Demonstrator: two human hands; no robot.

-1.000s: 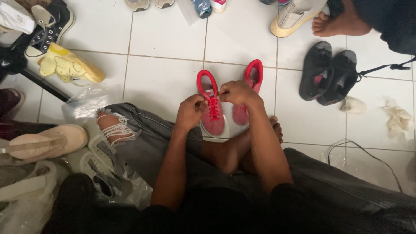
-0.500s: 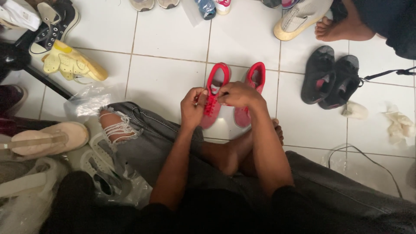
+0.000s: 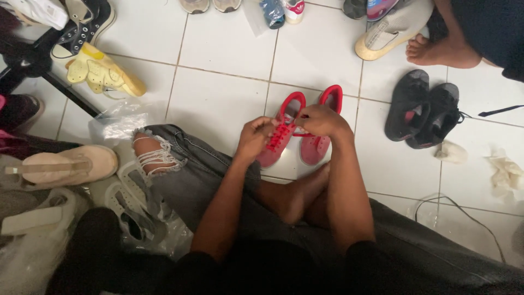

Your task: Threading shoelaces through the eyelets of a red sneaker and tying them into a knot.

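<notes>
Here, left hand (image 3: 254, 137) and right hand (image 3: 319, 120) both pinched on the laces of the left red sneaker (image 3: 279, 137), lifted off the white tiled floor (image 3: 218, 104), its mate (image 3: 322, 143) just beside, black shoes (image 3: 423, 109) well apart.

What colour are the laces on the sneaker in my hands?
Red, matching the red lace-up sneaker; the head view shows them best.
</notes>
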